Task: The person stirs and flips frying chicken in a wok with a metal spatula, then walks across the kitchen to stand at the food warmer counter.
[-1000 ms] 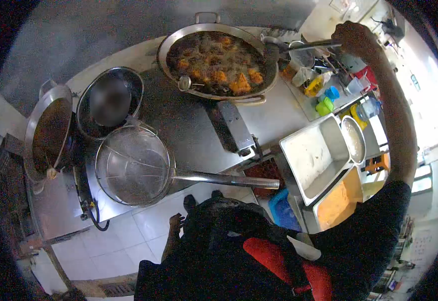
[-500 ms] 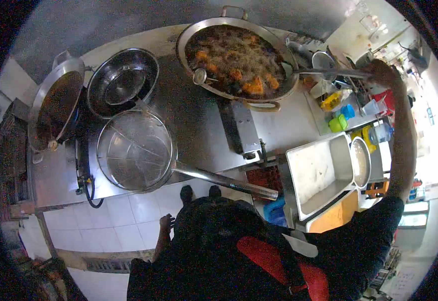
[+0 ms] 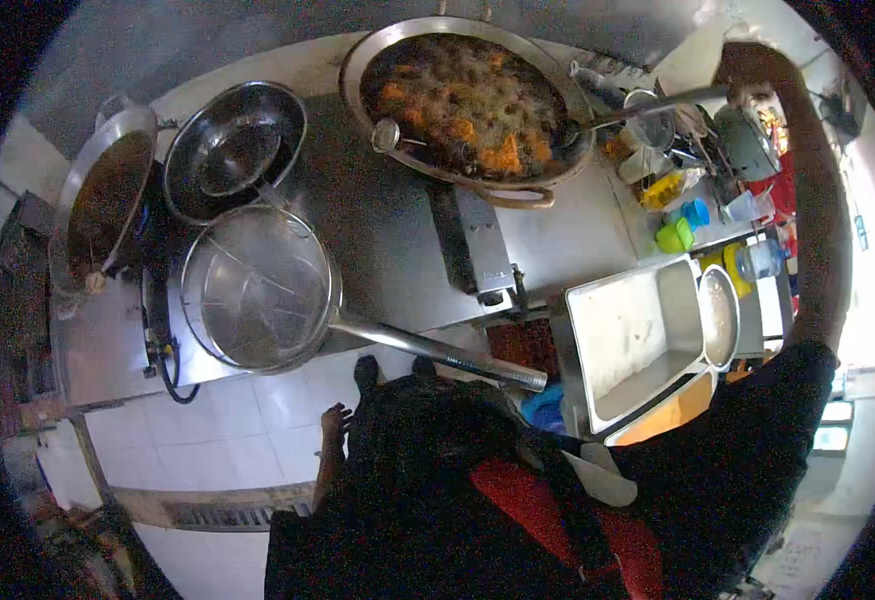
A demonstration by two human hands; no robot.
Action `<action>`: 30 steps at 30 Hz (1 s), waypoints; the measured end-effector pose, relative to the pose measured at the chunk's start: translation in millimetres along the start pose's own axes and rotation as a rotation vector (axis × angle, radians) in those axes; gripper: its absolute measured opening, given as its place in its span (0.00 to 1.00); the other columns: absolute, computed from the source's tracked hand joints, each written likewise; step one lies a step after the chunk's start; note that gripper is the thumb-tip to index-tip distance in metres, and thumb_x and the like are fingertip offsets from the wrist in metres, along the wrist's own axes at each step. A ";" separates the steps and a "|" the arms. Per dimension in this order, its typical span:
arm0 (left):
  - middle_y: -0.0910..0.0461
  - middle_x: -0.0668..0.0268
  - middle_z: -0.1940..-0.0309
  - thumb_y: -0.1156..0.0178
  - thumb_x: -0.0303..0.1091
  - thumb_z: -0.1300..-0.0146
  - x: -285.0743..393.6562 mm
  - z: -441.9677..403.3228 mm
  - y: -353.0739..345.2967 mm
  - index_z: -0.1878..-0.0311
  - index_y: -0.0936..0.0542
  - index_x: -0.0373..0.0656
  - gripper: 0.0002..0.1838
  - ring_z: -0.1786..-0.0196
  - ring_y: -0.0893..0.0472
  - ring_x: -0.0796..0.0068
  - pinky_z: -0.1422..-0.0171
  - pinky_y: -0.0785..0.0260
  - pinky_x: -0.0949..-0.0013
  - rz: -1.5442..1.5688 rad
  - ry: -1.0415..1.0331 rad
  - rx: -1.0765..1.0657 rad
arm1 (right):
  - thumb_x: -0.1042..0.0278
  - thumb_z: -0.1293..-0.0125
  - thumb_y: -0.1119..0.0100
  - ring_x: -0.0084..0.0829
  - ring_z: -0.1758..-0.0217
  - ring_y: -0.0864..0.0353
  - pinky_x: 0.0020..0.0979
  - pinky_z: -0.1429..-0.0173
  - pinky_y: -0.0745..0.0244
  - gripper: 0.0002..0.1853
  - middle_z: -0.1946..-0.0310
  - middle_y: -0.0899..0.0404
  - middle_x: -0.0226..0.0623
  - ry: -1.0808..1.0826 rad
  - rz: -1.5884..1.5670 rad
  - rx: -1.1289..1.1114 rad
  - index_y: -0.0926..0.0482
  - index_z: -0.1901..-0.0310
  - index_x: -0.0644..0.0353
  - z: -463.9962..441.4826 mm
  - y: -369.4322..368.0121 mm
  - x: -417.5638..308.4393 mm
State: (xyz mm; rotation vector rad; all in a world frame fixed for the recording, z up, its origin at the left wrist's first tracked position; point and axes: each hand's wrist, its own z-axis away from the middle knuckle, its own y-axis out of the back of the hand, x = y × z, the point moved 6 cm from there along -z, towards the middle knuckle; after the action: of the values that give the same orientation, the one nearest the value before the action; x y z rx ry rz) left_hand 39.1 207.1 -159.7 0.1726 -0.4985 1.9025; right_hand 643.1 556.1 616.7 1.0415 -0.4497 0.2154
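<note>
Well left of the wide round metal wok of dark bubbling oil: a second metal wok, brown inside. Nearer the wok, a shiny round metal bowl; a round wire-mesh strainer overlaps its lower edge, long steel handle angling down below the wok. Left hand hangs low, below and left of the wok, fingers loosely curled and parted. Round dial thermometer at the wok's left rim. Orange-brown food pieces in the wok's oil. Deep rectangular steel tray, below and right of the wok. Long-handled metal utensil slants from the wok's right inner edge, tip hidden in oil. Right hand, upper right of the wok, fingers wrapped round the handle's far end.
</note>
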 end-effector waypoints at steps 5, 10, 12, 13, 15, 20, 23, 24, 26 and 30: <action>0.22 0.61 0.69 0.49 0.38 0.47 4.9 -6.8 4.0 0.57 0.29 0.38 0.17 0.69 0.23 0.69 0.70 0.32 0.65 -0.975 -0.657 0.036 | 0.71 0.62 0.41 0.21 0.87 0.29 0.23 0.84 0.33 0.12 0.84 0.25 0.31 -0.091 -0.345 0.045 0.22 0.70 0.56 -37.6 -111.5 62.9; 0.24 0.56 0.66 0.49 0.42 0.47 -1.3 27.8 -5.9 0.58 0.30 0.40 0.18 0.71 0.25 0.65 0.70 0.33 0.64 -0.149 -0.080 0.164 | 0.66 0.60 0.43 0.23 0.83 0.28 0.27 0.82 0.33 0.08 0.82 0.25 0.30 0.144 -0.148 0.038 0.26 0.76 0.59 -69.0 -172.2 33.4; 0.25 0.57 0.66 0.50 0.43 0.47 -1.1 30.1 -3.5 0.58 0.31 0.41 0.18 0.71 0.25 0.65 0.69 0.34 0.62 -0.115 -0.085 0.204 | 0.62 0.60 0.41 0.28 0.80 0.27 0.29 0.78 0.32 0.13 0.80 0.25 0.32 0.335 0.228 0.266 0.27 0.71 0.58 -82.7 -185.4 29.3; 0.25 0.57 0.66 0.50 0.43 0.47 -0.6 32.7 -4.8 0.57 0.31 0.41 0.18 0.71 0.25 0.65 0.69 0.34 0.62 -0.081 -0.101 0.171 | 0.61 0.59 0.40 0.28 0.80 0.27 0.29 0.77 0.31 0.14 0.80 0.25 0.33 0.393 0.243 0.333 0.27 0.70 0.58 -88.2 -188.7 34.1; 0.25 0.58 0.66 0.50 0.44 0.46 -2.9 39.5 -11.3 0.57 0.31 0.42 0.18 0.70 0.25 0.64 0.69 0.34 0.61 0.011 -0.144 0.114 | 0.60 0.58 0.40 0.29 0.79 0.27 0.29 0.75 0.31 0.16 0.80 0.25 0.34 0.475 0.102 0.420 0.27 0.68 0.58 -95.8 -192.6 47.6; 0.24 0.60 0.70 0.50 0.46 0.45 -51.3 23.2 11.1 0.58 0.30 0.42 0.18 0.70 0.24 0.66 0.71 0.34 0.66 -0.002 -0.233 0.063 | 0.70 0.59 0.42 0.20 0.86 0.32 0.24 0.79 0.32 0.13 0.85 0.25 0.31 0.263 -0.496 0.107 0.22 0.67 0.57 -75.9 -176.3 -1.7; 0.23 0.60 0.70 0.51 0.46 0.45 -51.7 48.5 11.0 0.59 0.29 0.43 0.18 0.71 0.24 0.66 0.72 0.33 0.66 -0.076 -0.212 0.134 | 0.66 0.50 0.45 0.19 0.82 0.30 0.23 0.80 0.33 0.12 0.82 0.25 0.28 0.310 -0.704 0.270 0.23 0.62 0.52 -70.5 -183.1 7.1; 0.23 0.61 0.69 0.51 0.47 0.45 -52.4 52.5 8.4 0.59 0.29 0.43 0.18 0.71 0.24 0.67 0.72 0.33 0.65 -0.062 -0.222 0.169 | 0.65 0.50 0.44 0.19 0.81 0.30 0.24 0.80 0.33 0.11 0.81 0.24 0.28 0.373 -0.853 0.410 0.22 0.63 0.51 -44.4 -173.5 -5.2; 0.24 0.58 0.69 0.50 0.45 0.46 -62.0 53.3 19.7 0.59 0.29 0.42 0.18 0.71 0.25 0.66 0.71 0.33 0.64 0.074 -0.218 0.207 | 0.65 0.53 0.43 0.20 0.79 0.28 0.25 0.77 0.31 0.12 0.77 0.23 0.30 0.364 -0.863 0.356 0.22 0.63 0.52 -43.5 -166.4 -20.8; 0.24 0.56 0.70 0.47 0.43 0.50 -59.1 54.7 40.3 0.61 0.29 0.41 0.17 0.73 0.26 0.65 0.70 0.35 0.62 -0.033 -0.084 0.306 | 0.63 0.55 0.41 0.29 0.74 0.25 0.30 0.70 0.28 0.15 0.71 0.23 0.38 0.333 -0.473 0.149 0.23 0.63 0.57 -98.1 -209.3 -12.3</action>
State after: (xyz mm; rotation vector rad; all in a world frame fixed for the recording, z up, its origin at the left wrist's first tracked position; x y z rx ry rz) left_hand 18.5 121.3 -141.4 0.4599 -0.2554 1.9373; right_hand 736.8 538.3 405.7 1.2014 0.1202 -0.0032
